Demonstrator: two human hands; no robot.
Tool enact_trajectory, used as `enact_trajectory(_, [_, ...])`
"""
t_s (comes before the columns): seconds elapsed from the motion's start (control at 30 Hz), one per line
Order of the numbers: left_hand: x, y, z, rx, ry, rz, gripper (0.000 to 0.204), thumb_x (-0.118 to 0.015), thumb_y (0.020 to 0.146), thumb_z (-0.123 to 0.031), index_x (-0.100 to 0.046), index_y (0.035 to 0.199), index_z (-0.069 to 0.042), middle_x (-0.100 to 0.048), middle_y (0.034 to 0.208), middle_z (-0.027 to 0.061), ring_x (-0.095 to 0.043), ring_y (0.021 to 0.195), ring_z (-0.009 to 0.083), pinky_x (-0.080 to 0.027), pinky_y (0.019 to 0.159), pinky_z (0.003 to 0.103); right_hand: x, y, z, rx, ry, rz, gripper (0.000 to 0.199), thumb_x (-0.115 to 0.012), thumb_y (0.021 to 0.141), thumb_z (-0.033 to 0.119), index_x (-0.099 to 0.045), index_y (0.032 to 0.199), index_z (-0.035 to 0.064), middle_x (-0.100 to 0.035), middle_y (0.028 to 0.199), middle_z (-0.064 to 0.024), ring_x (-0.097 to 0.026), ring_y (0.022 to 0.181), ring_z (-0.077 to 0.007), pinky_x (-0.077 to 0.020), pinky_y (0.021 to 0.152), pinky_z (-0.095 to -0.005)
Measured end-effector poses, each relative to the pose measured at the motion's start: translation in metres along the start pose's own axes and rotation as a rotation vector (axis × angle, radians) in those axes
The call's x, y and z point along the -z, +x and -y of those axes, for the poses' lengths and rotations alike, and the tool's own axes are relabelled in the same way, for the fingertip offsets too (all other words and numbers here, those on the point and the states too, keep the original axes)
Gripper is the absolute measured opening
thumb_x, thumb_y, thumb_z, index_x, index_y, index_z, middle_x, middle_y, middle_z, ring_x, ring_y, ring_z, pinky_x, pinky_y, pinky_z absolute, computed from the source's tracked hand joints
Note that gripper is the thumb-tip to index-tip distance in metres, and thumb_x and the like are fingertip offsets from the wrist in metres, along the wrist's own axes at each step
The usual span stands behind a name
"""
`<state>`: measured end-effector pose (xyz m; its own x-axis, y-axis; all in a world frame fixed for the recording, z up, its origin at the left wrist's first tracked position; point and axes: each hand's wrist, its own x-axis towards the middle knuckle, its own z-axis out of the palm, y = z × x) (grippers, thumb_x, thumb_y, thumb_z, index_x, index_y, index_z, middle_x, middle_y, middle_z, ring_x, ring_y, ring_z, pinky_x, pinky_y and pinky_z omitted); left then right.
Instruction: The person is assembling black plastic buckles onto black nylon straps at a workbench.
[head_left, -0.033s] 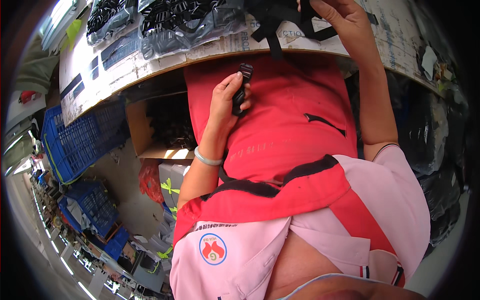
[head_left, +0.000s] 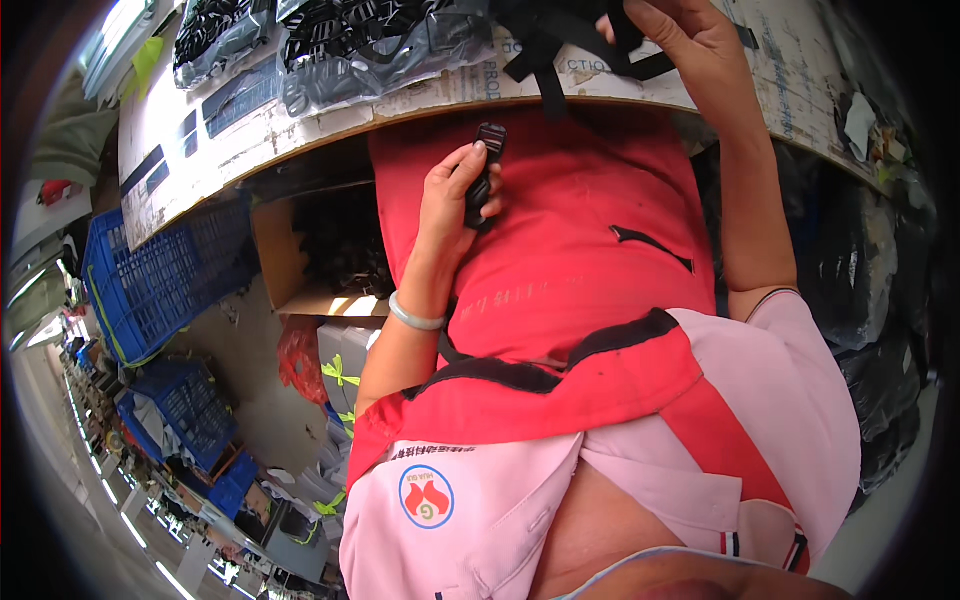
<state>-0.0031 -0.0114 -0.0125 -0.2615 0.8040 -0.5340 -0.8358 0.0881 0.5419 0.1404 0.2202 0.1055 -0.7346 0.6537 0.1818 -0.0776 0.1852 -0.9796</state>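
Note:
My left hand (head_left: 455, 195) is closed round a black plastic buckle (head_left: 489, 140) over the red apron (head_left: 570, 220). The buckle's slotted end sticks up past the thumb, and the fingers partly cover its lower part. At the top edge of the view, my right hand (head_left: 695, 50) pinches a black webbing strap (head_left: 628, 35) between thumb and fingers. More black strap ends (head_left: 548, 85) hang over the table's near edge beside it. The upper part of the right hand's grip is cut off by the frame.
Clear bags of black buckles (head_left: 370, 60) lie on the cardboard-covered table (head_left: 240, 150). Beneath it stands an open carton (head_left: 280, 260) with dark parts. Blue crates (head_left: 165, 280) are at the left, and dark plastic bags (head_left: 850, 260) at the right.
The fingers of my right hand have shifted slightly on the strap, and a fingertip shows more beside it. The left hand and buckle have hardly moved.

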Motion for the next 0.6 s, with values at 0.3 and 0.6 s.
enact_trajectory(0.3, [-0.026,-0.009,-0.004,-0.326,0.286,-0.046,0.021,-0.066,0.091,-0.013,-0.067,0.107,0.001,-0.06,0.07,0.0007,-0.047,0.05,0.0037,-0.036,0.041,0.02,-0.073,-0.061,-0.047,-0.627,0.349,0.296,0.024,-0.061,0.095,0.026,-0.061,0.089,0.0028,-0.059,0.072,0.0011,-0.053,0.057,-0.0048,-0.0422,0.054,-0.0188])
enact_trajectory(0.6, [-0.023,-0.005,0.008,-0.566,0.494,-0.08,0.023,-0.065,0.091,-0.008,-0.066,0.112,0.0,-0.058,0.065,-0.0019,-0.047,0.049,0.0033,-0.034,0.041,0.019,-0.083,-0.061,-0.049,-0.745,0.669,0.315,0.024,-0.059,0.096,0.027,-0.059,0.086,0.005,-0.053,0.071,0.0021,-0.049,0.058,-0.0049,-0.0412,0.054,-0.0197])
